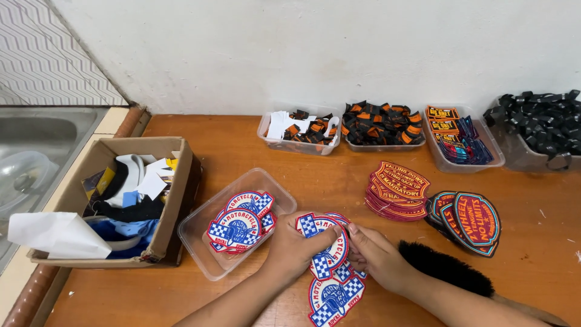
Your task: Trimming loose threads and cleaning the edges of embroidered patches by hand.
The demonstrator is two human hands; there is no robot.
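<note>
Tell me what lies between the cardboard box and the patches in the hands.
In the head view, a clear plastic tray of checkered patches lies between them.

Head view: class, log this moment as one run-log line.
left hand: holds round patch | right hand: pinches its edge | patch pile: beneath | clear tray: left | brush: right

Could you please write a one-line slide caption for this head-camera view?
Left hand and right hand hold round blue-and-red checkered embroidered patches beside a clear plastic tray on a wooden table.

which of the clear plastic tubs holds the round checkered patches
The clear plastic tub nearest the left hand, standing alone beside the cardboard box; the others line the wall with small folded labels.
</note>
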